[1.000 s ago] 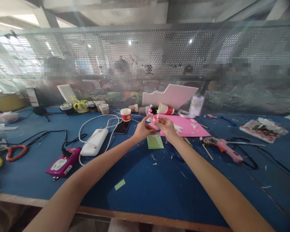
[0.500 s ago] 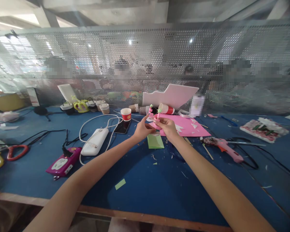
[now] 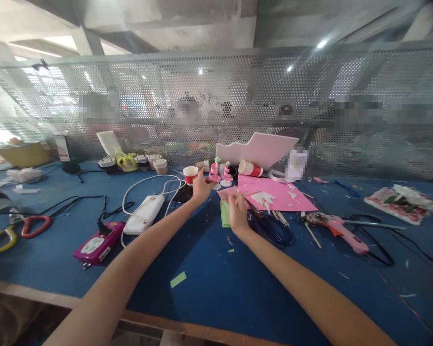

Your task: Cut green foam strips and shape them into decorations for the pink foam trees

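My left hand (image 3: pixel 201 186) reaches far over the blue table, and its fingertips pinch the base of a small pink spiral paper tree (image 3: pixel 214 172) with a green star on top. A second such tree (image 3: pixel 226 174) stands just to its right. My right hand (image 3: pixel 237 211) hovers lower, over a green paper piece (image 3: pixel 224 214) and the near corner of a pink sheet (image 3: pixel 274 192). Its fingers are drawn together, and what they hold, if anything, is hidden.
Dark scissors (image 3: pixel 270 226) and a pink glue gun (image 3: pixel 337 227) lie to the right. A red paper cup (image 3: pixel 190 174), a phone, a white power bank (image 3: pixel 144 215) with cables and a magenta power strip (image 3: pixel 95 244) lie to the left. A perforated metal screen (image 3: pixel 216 105) closes the back.
Both hands held the pink craft together in the air. Now my left hand has carried it further out to the table, and my right hand has let go and dropped back towards me.
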{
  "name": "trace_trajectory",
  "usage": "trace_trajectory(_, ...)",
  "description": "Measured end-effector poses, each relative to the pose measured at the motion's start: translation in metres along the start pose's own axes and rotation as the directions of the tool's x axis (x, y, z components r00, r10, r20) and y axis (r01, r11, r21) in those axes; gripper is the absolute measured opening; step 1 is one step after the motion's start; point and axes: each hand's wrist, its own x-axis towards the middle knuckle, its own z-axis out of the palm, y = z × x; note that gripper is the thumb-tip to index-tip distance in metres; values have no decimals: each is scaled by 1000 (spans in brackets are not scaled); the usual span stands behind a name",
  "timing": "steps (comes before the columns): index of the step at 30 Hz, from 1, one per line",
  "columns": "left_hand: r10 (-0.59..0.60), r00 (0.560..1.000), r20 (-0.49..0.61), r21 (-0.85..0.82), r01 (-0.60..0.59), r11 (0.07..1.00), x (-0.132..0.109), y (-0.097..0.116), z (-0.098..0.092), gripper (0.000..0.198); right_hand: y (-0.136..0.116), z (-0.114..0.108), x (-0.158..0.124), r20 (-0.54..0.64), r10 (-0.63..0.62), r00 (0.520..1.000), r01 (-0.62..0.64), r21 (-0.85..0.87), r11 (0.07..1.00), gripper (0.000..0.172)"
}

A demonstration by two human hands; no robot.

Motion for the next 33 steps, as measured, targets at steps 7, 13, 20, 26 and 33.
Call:
trace_trajectory(7, 32, 998, -49, 154, -25, 988, 28, -19, 32, 60, -9, 14, -21, 117, -7, 993, 23, -133, 991, 18)
trace_trajectory(13, 9, 998, -63, 196, 3, 981, 42, -36, 46, 57, -5, 13, -15, 90, 58, 994, -41, -182, 982, 14)
trace_trajectory(20, -102, 992, -74, 208, 116, 971, 45, -50, 48, 69, -7, 14, -16, 121, 60, 991, -37, -185, 982, 13)
trace_trajectory(26, -151, 987, -54, 177, 158, 971, 49, -49, 48, 68, -5, 14, -16, 139, 70, 988, -42, -194, 980, 12)
trace_trajectory(33, -181, 982, -58, 222, 190, 956, 50, -53, 47, 65, -4, 13, -16, 153, 70, 986, -37, -212, 976, 12)
